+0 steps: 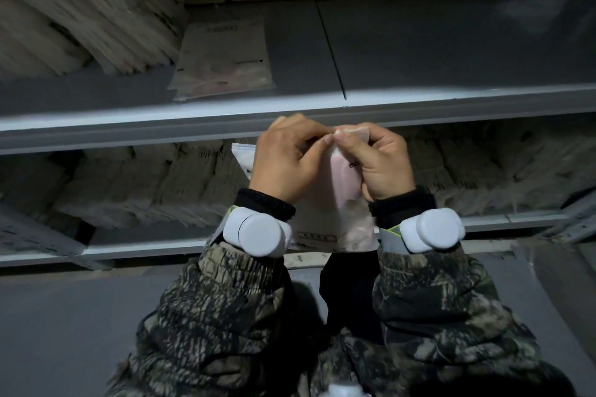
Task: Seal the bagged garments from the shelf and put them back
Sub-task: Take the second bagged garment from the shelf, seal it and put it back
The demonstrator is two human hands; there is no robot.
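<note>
Both hands apparently on bagged garment (pixel 335 190)

Hands: two, left hand (pixel 283 159), right hand (pixel 377 161)
Held garment bag (pixel 335 193): one
Flat bag on shelf (pixel 222 58): one
Wrist devices (pixel 258 230): two

dim room; grey metal shelving (pixel 451 51) in 2 tiers, front edge catching pale light.

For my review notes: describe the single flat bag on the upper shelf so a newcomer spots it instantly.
Find the grey metal shelf above the two hands. Left of its panel seam, right of the leaning stack of packets, lies the lone bagged garment. Only it lies flat and apart.
</note>
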